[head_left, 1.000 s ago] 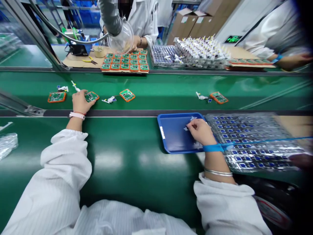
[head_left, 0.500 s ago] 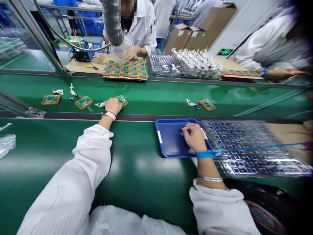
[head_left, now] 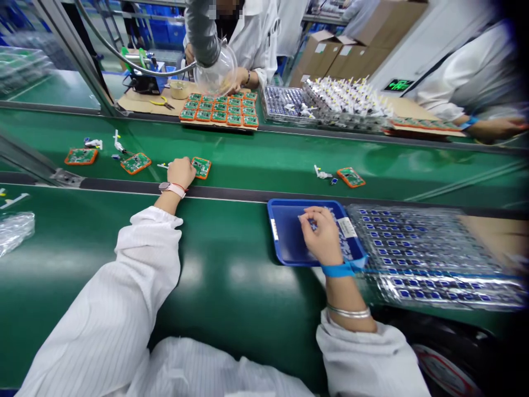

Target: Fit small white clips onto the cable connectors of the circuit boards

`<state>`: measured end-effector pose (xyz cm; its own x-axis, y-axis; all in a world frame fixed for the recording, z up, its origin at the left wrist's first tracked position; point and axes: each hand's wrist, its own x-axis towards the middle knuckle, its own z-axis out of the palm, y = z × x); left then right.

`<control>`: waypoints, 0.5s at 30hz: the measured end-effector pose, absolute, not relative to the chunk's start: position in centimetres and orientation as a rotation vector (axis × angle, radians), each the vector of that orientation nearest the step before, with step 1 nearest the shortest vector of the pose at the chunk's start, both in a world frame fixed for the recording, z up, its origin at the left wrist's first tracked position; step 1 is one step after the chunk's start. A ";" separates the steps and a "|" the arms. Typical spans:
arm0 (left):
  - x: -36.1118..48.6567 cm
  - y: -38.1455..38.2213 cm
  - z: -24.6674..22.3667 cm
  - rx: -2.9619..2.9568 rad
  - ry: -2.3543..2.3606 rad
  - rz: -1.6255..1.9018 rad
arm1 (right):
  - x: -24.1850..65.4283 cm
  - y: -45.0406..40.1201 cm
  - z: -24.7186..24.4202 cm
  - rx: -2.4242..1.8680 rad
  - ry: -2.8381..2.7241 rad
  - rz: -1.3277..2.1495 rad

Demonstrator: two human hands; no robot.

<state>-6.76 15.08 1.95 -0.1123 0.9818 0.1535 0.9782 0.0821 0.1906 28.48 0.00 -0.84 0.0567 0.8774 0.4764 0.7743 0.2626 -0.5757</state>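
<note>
My left hand point(head_left: 182, 172), fingers curled and partly hidden, rests on the green belt at the left edge of an orange-rimmed circuit board point(head_left: 201, 167). Behind that hand a white part with a yellow tip point(head_left: 162, 165) pokes out. Above a shallow blue tray point(head_left: 285, 256), my right hand point(head_left: 323, 234) is closed in a pinch, a small clear piece showing at its fingertips. More small clear pieces point(head_left: 345, 248) lie in the tray's right side, partly covered by the hand.
Further boards point(head_left: 136, 163) with white parts lie along the belt, one board point(head_left: 351, 177) to the right. Clear trays of blue-faced parts point(head_left: 413, 242) stand right of the blue tray. Across the belt, a co-worker's hand point(head_left: 237, 80) is over a block of boards point(head_left: 219, 117).
My left hand has shifted left off the board's face, leaving more of the board visible. My right hand has lifted slightly from the tray floor, still pinched. The view has shifted a little.
</note>
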 end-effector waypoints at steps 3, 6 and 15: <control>-7.4 13.6 2.4 2.147 2.131 0.578 | 26.2 -1.3 0.5 -1.490 -1.683 0.263; -6.5 10.1 2.3 2.181 1.800 0.793 | 22.7 -3.2 1.7 -1.386 -1.700 0.449; -2.8 -0.3 0.4 2.639 1.112 0.503 | 17.5 -5.5 0.2 -1.300 -1.813 0.778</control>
<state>-2.85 -0.26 0.36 0.6523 0.7250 0.2212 0.6445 -0.6841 0.3415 17.50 -5.52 0.15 -0.1932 0.9541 0.2288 0.4914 0.2959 -0.8191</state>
